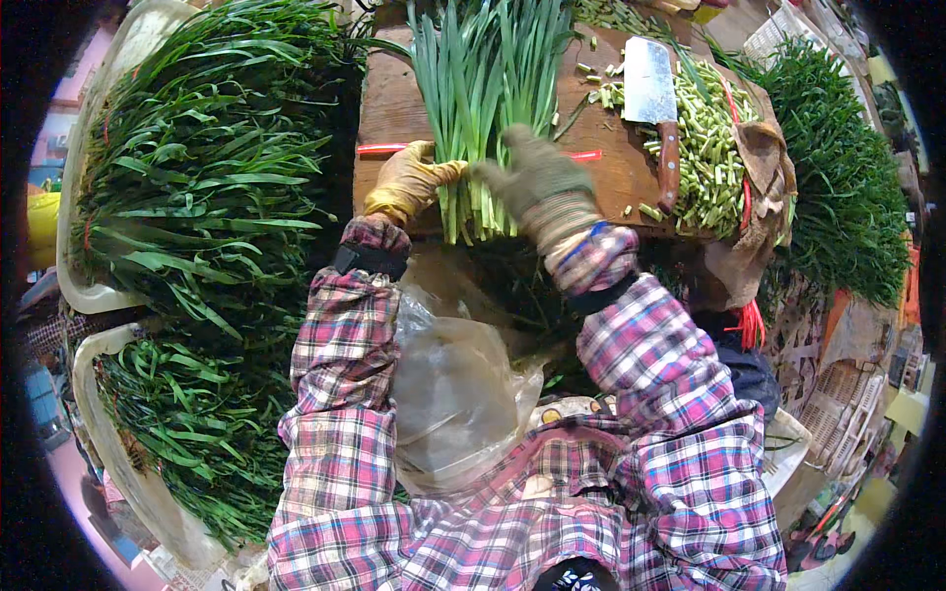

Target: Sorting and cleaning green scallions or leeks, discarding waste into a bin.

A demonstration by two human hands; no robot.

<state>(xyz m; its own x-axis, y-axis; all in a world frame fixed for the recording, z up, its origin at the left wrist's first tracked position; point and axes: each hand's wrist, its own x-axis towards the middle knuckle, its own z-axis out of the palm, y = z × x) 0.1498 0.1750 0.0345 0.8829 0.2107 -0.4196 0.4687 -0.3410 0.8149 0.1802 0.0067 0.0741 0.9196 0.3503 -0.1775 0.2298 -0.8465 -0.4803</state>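
Long flat-leaved greens, like garlic chives (473, 96), lie on a wooden board (613, 170) with their pale cut stems towards me. My left hand (410, 181), in a yellowish glove, rests at the left side of the stems, its thumb and fingers against them. My right hand (543, 181), in a blurred greenish knit glove, is over the right side of the stems; its finger contact is unclear. A red tie strip (586, 155) runs under the bunch, its ends showing on both sides. A cleaver with a wooden handle (650, 96) lies to the right, beside chopped stem ends (702, 148).
Pale tubs (103, 288) heaped with leafy greens (207, 170) stand at the left. More greens (835, 170) are piled at the right. A brown cloth (754, 214) and red strips (750, 325) hang at the board's right edge. Clear plastic sheeting (465, 391) lies below the board.
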